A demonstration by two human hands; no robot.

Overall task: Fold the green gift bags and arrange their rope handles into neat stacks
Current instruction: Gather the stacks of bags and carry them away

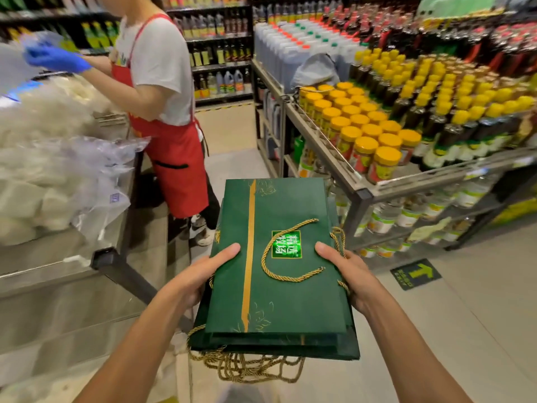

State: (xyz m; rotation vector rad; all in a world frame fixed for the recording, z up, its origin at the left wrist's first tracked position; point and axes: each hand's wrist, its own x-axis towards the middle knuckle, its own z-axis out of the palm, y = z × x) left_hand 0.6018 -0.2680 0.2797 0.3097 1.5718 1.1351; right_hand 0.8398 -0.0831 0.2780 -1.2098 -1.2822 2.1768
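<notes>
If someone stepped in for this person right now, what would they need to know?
Left hand and right hand each grip one side of the stack of green gift bags, thumbs on top.
Done: the bags are folded flat and stacked, though the edges are uneven.
Left: the top rope handle sprawls across the top bag, and the hanging handles dangle tangled from the near edge. Both probably need tidying.

The left hand (200,274) and right hand (348,271) grip a flat stack of green gift bags (290,301) by its sides, thumbs on top. A gold rope handle (290,251) lies looped across the top bag; more handles (247,367) dangle below the near edge.
</notes>
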